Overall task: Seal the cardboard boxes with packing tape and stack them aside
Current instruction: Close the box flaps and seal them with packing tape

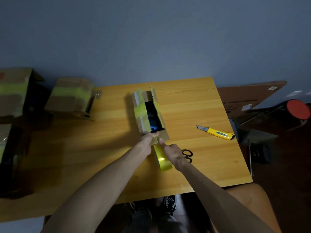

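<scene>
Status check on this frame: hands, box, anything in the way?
Left hand grips box at near end; right hand holds tape roll. Box top unsealed, blue item inside. Scissors, utility knife alongside, not blocking.

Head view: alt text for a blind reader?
A person's left hand touches the near end of an open cardboard box on a wooden table while the right hand holds a yellow tape roll. A yellow utility knife and black scissors lie to the right; taped boxes sit at left.
</scene>
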